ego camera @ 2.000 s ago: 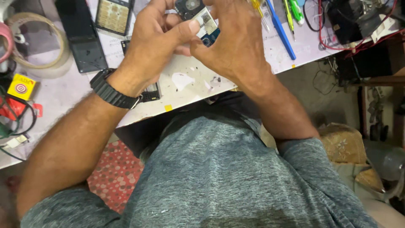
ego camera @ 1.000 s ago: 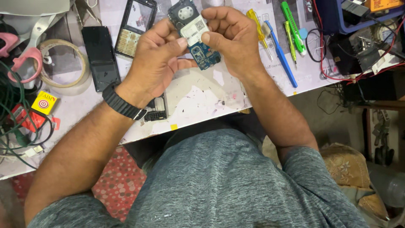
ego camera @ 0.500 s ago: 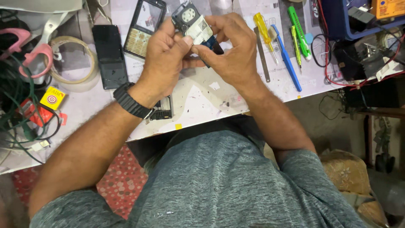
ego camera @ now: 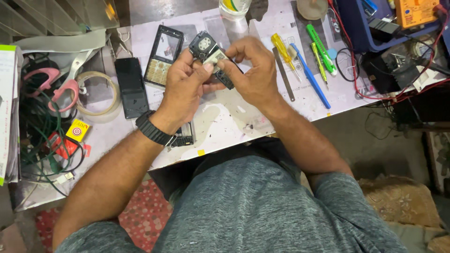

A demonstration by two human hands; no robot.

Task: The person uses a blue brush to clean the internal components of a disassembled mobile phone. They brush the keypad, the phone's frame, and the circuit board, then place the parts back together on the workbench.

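While the blue board side is now turning edge-on, both the left hand (ego camera: 185, 89) and right hand (ego camera: 253, 75) are gripping the phone circuit board (ego camera: 212, 55); a yellow square packet (ego camera: 78, 130) is lying near the worktable's (ego camera: 225, 117) left edge.

Both forearms are reaching forward from the near edge of the bench and converging above its middle. The left hand (ego camera: 185, 89) is curling, its thumb pressing toward its forefinger in a pinch, and a black watch is circling the left wrist. The right hand (ego camera: 251, 75) is facing it, knuckles up, fingers bending inward to meet the left fingertips. Both elbows are bending outward.
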